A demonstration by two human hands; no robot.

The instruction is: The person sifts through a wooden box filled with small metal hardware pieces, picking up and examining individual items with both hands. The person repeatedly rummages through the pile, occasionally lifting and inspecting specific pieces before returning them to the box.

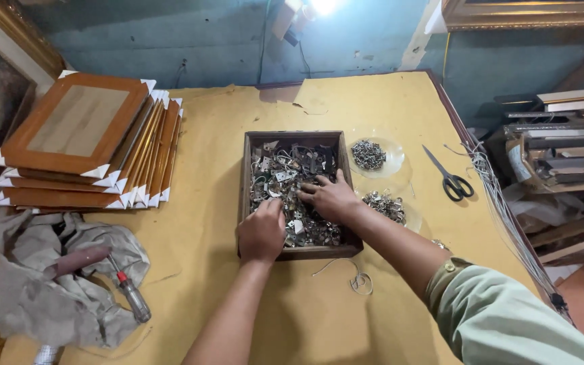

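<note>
**A:** Nearest you is your right sleeve, pale green, and its forearm running up to the right hand [332, 197]. But let's go across from the left. What's over there?

**B:** A crumpled grey cloth [49, 284] at the near left corner of the counter [224, 135], with a red-handled screwdriver [130, 294] lying on its edge. Behind it sits a slanting stack of brown picture frames [86, 145] with white corner guards.

**A:** And your left hand [261, 233]?

**B:** Knuckles up, fingers curled down into the wooden tray [295, 196]. Whether they've pinched a piece I cannot tell; the fingertips are buried.

**A:** The tray is at the middle of the counter, full of small metal fittings [285, 176]. Your right hand?

**B:** Spread flat and open on the pile, fingers splayed, gripping nothing that shows.

**A:** So I'd judge you're sorting through the fittings. Any pick from here wants a fine fingertip pinch, since the pieces lie tangled.

**B:** Right of the tray are two clear dishes: a far dish [376, 157] and a near dish [390, 206], each holding small metal pieces. Further right lie black-handled scissors [451, 179], and thin wires [501, 203] trail along the counter's edge.
</note>
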